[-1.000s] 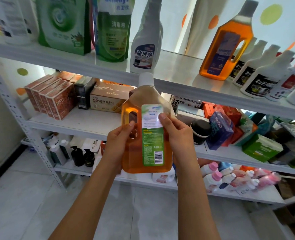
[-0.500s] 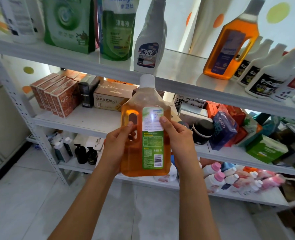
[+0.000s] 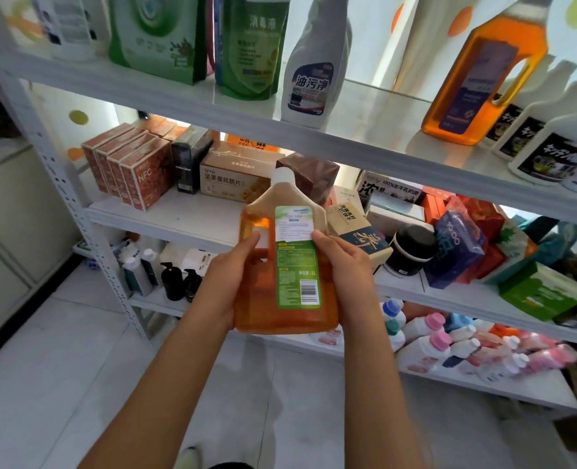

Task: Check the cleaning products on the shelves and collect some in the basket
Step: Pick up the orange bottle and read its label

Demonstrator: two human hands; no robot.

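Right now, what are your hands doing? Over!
Left hand and right hand both grip the orange bottle, back label facing up. Basket not in view. Nothing blocking the bottle.

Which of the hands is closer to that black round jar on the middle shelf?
Right. The right hand, gripping the orange bottle, sits just left of the black jar. The left hand grips the bottle's far side, farther away.

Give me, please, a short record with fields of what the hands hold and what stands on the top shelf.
held item: orange bottle, white cap up, green back label facing the camera
left hand: grips the bottle's handle side
right hand: grips the label side
top shelf: green pouches, white spray bottle, second orange bottle
basket: not in view
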